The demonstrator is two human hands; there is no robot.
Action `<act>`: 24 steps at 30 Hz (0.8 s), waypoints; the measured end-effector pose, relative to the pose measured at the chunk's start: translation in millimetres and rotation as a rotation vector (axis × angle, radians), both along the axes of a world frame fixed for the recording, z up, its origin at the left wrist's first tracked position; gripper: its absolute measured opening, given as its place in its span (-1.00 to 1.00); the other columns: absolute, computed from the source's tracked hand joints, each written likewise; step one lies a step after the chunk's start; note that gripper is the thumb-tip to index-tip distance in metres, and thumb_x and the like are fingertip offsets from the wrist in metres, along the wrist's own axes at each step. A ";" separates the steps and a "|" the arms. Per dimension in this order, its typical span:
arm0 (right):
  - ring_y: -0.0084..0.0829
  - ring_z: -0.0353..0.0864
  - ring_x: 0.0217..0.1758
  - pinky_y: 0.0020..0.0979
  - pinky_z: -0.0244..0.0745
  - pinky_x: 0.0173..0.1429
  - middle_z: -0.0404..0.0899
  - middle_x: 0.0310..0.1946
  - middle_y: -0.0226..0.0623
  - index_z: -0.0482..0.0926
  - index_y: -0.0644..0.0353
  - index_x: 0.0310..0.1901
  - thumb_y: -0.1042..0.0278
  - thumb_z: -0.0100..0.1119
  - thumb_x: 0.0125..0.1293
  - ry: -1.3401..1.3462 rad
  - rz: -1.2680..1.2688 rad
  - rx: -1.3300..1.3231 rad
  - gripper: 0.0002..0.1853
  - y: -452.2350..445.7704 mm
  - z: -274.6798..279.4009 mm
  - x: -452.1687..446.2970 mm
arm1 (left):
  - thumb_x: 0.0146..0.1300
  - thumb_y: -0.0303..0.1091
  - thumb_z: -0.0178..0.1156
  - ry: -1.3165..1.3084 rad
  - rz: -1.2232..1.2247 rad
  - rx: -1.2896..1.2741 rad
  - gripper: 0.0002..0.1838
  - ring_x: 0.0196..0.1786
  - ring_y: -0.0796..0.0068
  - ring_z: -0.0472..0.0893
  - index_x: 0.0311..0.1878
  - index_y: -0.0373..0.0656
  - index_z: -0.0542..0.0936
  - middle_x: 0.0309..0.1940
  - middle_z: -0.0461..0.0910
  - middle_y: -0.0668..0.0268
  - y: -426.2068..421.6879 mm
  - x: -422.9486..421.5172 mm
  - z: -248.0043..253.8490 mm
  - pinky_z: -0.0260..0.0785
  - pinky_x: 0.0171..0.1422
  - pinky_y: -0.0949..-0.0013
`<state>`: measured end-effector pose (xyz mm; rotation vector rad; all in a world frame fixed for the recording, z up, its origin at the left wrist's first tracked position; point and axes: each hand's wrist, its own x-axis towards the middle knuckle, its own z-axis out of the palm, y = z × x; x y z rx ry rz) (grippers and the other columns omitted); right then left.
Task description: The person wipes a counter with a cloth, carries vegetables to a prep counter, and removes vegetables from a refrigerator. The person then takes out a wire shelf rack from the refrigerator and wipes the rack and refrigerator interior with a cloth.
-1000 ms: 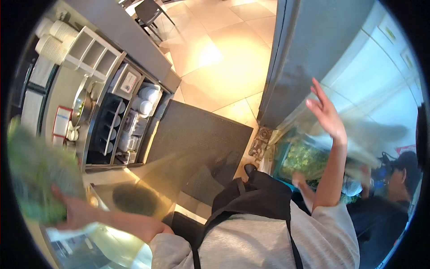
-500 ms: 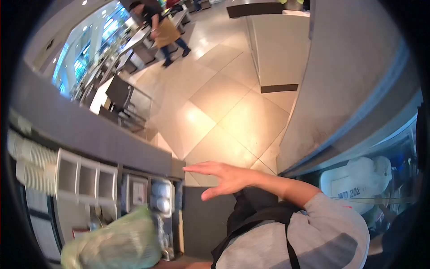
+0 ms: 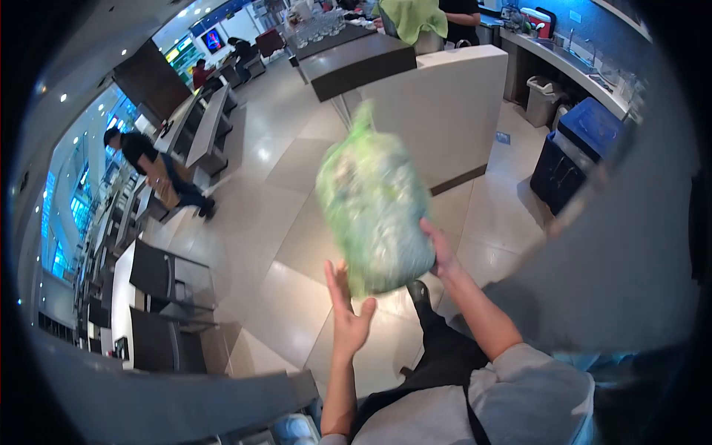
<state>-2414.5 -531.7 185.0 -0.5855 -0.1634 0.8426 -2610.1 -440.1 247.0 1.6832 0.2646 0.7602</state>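
Note:
A green translucent plastic bag (image 3: 378,215), bulging with pale green contents blurred by motion, is held up in front of me with its narrow twisted end at the top. My right hand (image 3: 440,254) grips its lower right side; some of the fingers are hidden by the bag. At the bag's lower left edge is my left hand (image 3: 348,315), fingers up and thumb spread apart, not closed on anything.
Ahead stands a white counter (image 3: 452,111) with a dark top. Blue bins (image 3: 567,152) are at the right. Dark chairs (image 3: 159,274) stand at the left, where a person (image 3: 156,170) leans beside tables. A grey wall (image 3: 630,245) borders the right.
The bag has moved from the lower left up to the centre. My right hand now grips its right side, while my left hand has come off it and is open. The view has turned toward the dining area.

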 end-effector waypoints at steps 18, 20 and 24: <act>-0.38 0.49 -0.32 -0.42 0.43 -0.39 0.42 -0.16 -0.25 0.06 -0.04 0.26 0.00 0.08 0.14 -0.328 -0.845 -0.699 -0.32 143.8 15.5 715.9 | 0.19 -0.08 0.03 1.021 0.308 -0.135 -0.25 -0.01 0.14 0.43 0.27 -0.31 -0.05 -0.02 0.37 -0.06 203.5 84.3 -264.9 0.31 0.04 0.25; -0.51 0.38 -0.57 -0.50 0.31 -0.58 0.41 -0.29 -0.30 0.01 0.04 0.27 0.05 0.07 0.15 -0.278 -0.821 -0.663 -0.29 144.0 22.9 717.4 | 0.19 -0.07 0.02 1.084 0.218 -0.029 -0.27 0.03 0.11 0.41 0.27 -0.27 -0.04 0.00 0.35 -0.08 214.2 64.5 -320.6 0.28 0.07 0.23; -0.50 0.39 -0.48 -0.46 0.37 -0.45 0.43 -0.28 -0.23 0.07 0.32 0.22 0.06 0.03 0.18 -0.365 -1.285 -0.824 -0.31 147.3 -15.5 660.1 | 0.20 -0.16 0.02 1.377 -0.073 0.763 -0.34 0.08 0.08 0.36 0.29 -0.16 0.01 0.02 0.32 -0.11 220.3 44.2 -409.6 0.21 0.13 0.20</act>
